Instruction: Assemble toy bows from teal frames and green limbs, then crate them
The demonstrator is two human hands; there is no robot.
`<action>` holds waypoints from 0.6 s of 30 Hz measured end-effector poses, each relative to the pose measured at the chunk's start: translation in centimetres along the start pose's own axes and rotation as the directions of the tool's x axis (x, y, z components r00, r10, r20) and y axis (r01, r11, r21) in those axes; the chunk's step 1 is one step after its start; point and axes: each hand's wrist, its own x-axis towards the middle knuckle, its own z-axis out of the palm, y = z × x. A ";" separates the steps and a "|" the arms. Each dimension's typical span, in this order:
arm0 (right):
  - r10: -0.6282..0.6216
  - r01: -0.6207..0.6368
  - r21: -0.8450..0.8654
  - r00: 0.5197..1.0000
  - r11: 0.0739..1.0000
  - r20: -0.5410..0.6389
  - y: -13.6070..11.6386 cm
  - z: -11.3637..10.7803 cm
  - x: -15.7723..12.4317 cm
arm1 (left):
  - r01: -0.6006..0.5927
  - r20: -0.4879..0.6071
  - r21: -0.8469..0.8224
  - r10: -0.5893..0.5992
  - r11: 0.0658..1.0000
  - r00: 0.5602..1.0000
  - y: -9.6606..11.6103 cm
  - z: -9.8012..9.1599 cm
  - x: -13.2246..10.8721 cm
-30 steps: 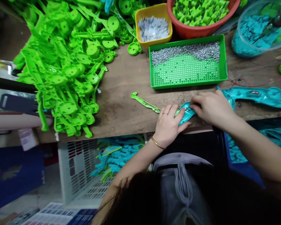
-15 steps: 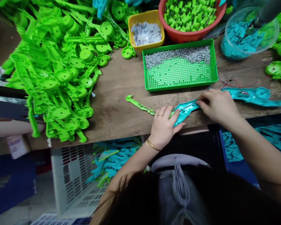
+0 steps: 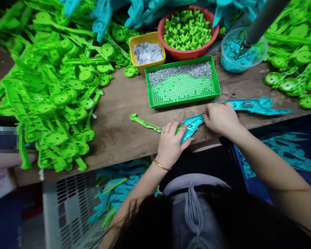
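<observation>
A teal plastic shell [image 3: 189, 127] lies at the near edge of the wooden bench [image 3: 124, 114]. My left hand [image 3: 169, 143] presses down on its left end, fingers curled over it, where a green strip part [image 3: 145, 123] sticks out to the left. My right hand [image 3: 219, 119] pinches at the upper right of the shell, fingers closed on something small I cannot make out. A second teal shell [image 3: 254, 105] with thin wires lies just right of that hand.
A big heap of green plastic parts [image 3: 54, 90] covers the left. Behind the hands stand a green tray of small metal screws [image 3: 182, 83], a yellow tub [image 3: 146, 52], a red bowl [image 3: 188, 33] and a clear bowl [image 3: 242, 52]. More green parts [image 3: 295, 76] lie right. A white crate [image 3: 75, 207] sits below.
The view has pulled back and tilted, so everything sits lower and further left in the picture. My hands stay on the teal shell; the right hand has shifted slightly along it.
</observation>
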 end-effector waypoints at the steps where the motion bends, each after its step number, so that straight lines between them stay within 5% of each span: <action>1: -0.008 0.008 -0.001 1.000 1.000 -0.014 -0.2 0.1 -0.1 | -0.008 -0.002 0.002 0.008 1.000 1.000 0.0 0.0 -0.1; 7: -0.079 0.109 0.222 0.987 0.969 -0.139 1.8 -0.7 -2.2 | -0.038 -0.006 0.050 0.038 0.998 0.999 0.0 -0.2 0.1; 11: 0.190 0.013 0.517 0.922 0.856 -0.338 8.8 -2.8 -1.5 | -0.074 -0.046 -0.014 0.073 0.997 0.996 -0.3 -1.1 0.3; 14: 0.429 -0.136 0.563 0.796 0.815 -0.428 15.5 -5.0 2.8 | 0.001 -0.199 -0.013 -0.003 1.000 0.980 -1.9 -2.5 -1.0; 18: 0.431 -0.284 0.365 0.791 0.887 -0.433 21.4 -8.2 11.8 | 0.297 -0.318 0.091 -0.255 0.951 0.913 -6.5 -3.2 -5.0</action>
